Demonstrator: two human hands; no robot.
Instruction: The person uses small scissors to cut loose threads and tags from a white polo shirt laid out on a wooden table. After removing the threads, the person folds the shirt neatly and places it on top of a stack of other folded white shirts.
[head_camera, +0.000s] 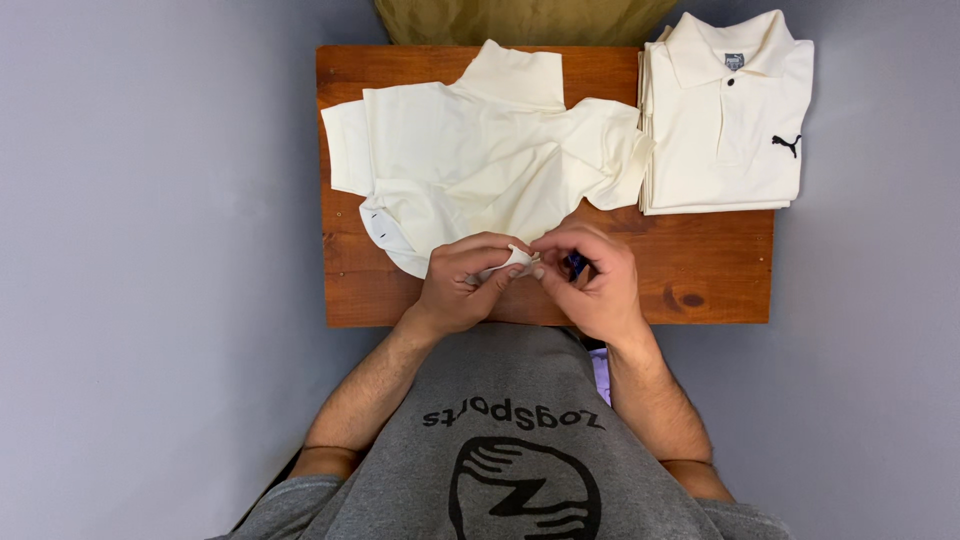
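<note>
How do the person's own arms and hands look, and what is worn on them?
Both forearms are bare and hairy, with no sleeve reaching them. The left hand and the right hand wear no gloves; no ring or watch shows. The short sleeves of a grey T-shirt with a black printed drawing end near the elbows.

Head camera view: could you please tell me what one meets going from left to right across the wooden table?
Unfolded cream polo shirt → left hand, pinching a small white piece → right hand, with something blue in its fingers → stack of folded cream polo shirts, overhanging the right edge of the wooden table.
</note>
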